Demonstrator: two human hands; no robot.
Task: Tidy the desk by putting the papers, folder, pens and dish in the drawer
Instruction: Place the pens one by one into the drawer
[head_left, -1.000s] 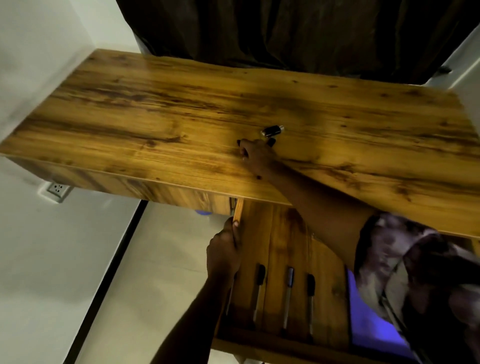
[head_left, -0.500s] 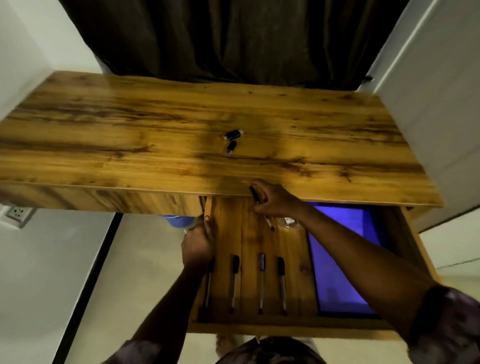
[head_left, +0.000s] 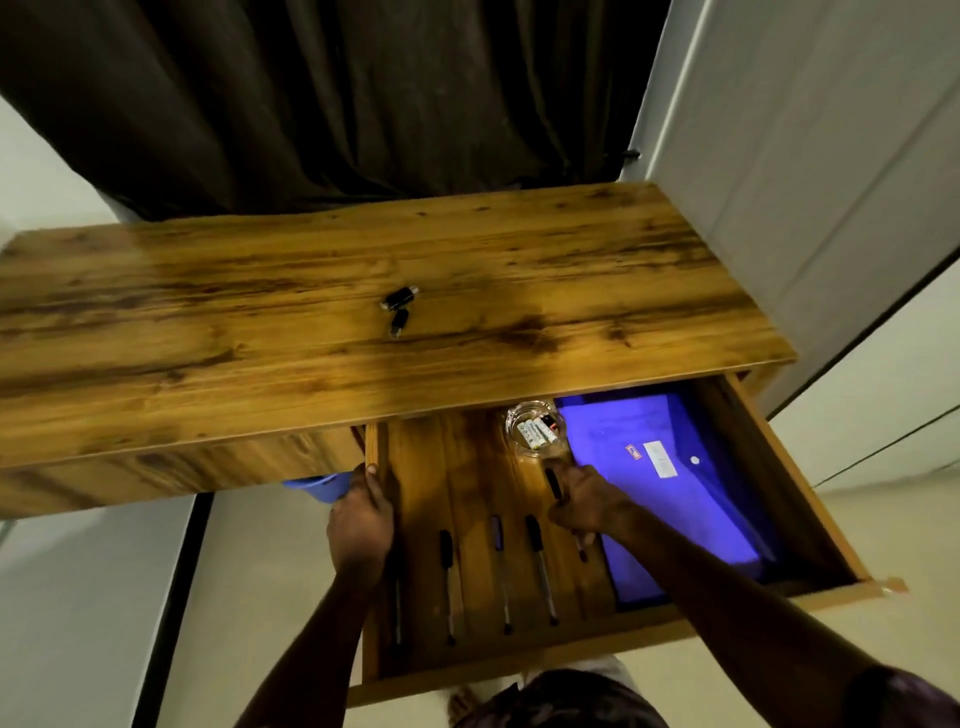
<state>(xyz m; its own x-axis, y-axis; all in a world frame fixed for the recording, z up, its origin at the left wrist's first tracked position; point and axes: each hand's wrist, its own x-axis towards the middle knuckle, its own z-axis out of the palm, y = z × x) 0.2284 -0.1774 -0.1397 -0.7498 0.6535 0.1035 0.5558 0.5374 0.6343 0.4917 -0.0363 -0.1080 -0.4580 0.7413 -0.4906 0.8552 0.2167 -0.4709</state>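
The wooden drawer (head_left: 800, 488) stands pulled out below the desk top (head_left: 260, 332). Inside it lie a blue folder (head_left: 675, 499) on the right, a glass dish (head_left: 535, 428) holding small batteries at the back, and several pens (head_left: 540, 566) in a row on the drawer floor. My right hand (head_left: 584, 506) grips a black pen (head_left: 552, 480) low over the drawer, just left of the folder and in front of the dish. My left hand (head_left: 361, 519) grips the drawer's left wall.
Two small black items (head_left: 399, 306) lie on the desk top near its middle. A dark curtain (head_left: 363, 104) hangs behind the desk. White walls flank it. A blue object (head_left: 319, 486) shows under the desk's left part.
My right hand has carried the pen from the desk top down into the drawer, beside the row of pens. My left hand has stayed on the drawer's left wall.
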